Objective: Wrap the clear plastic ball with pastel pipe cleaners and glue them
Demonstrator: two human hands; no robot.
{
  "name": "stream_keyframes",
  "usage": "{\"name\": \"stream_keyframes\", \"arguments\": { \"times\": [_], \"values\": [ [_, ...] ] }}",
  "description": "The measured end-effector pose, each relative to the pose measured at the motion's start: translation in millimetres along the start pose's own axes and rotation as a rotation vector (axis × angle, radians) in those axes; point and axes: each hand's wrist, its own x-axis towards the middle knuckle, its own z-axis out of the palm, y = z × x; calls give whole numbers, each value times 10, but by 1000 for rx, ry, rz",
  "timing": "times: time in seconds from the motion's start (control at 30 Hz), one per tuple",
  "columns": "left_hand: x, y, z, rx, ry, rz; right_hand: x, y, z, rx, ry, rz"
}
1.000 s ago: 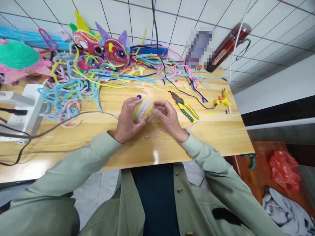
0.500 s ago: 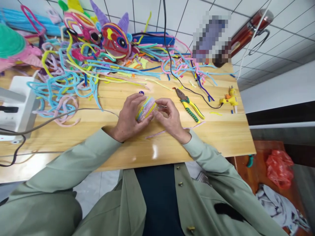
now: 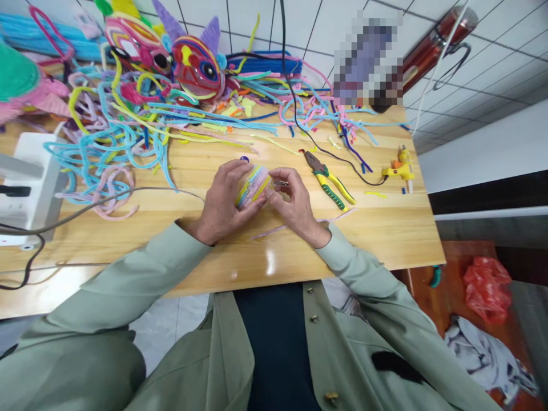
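A small striped piece (image 3: 253, 187) in yellow, pink and light blue is held above the wooden table. My left hand (image 3: 222, 202) wraps round its left side, thumb below and fingers above. At its right edge, my right hand (image 3: 295, 202) has thumb and index finger pinched against it. A thin pink pipe cleaner (image 3: 270, 232) lies on the table just below both hands. Behind my left fingertips sits a small dark blue round thing (image 3: 244, 158). Pliers (image 3: 329, 181) with green and yellow handles lie to the right of my right hand.
Tangled pipe cleaners (image 3: 128, 142) and decorated masks (image 3: 197, 68) fill the back left of the table (image 3: 240, 268). A yellow glue gun (image 3: 400, 168) stands at the right, its black cord running backward. A white power strip (image 3: 36, 188) is at the left. A red flask (image 3: 436, 45) leans behind.
The view has shifted slightly. Both hands keep nearly the same hold on the striped piece, which looks slightly turned.
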Motion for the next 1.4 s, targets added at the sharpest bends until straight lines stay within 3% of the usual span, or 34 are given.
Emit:
{"name": "stream_keyframes", "arguments": {
  "times": [0.27, 0.7, 0.93, 1.07, 1.23, 1.33, 1.4],
  "values": [
    [14, -30, -39, 28, -47, 17, 8, -4, 24, 14, 17, 29],
    [28, -35, -14, -82, -68, -126, 54, 33, 22, 33, -6, 16],
    [65, -50, -34, -82, -65, -89, 92, 134, 63, -13, 10, 48],
    [130, -55, -94, -102, -119, -182, 162, 146, 90, 1, 7, 60],
    [208, -80, -136, -244, -48, -380, 240, 137, 127, 14, -30, 57],
    [282, -80, -161, -527, 74, -548, 203, 124, 134, -2, -27, -19],
    [341, -68, -201, -800, 83, -673, 151, 109, 132, -59, -24, -107]
  ]
}}
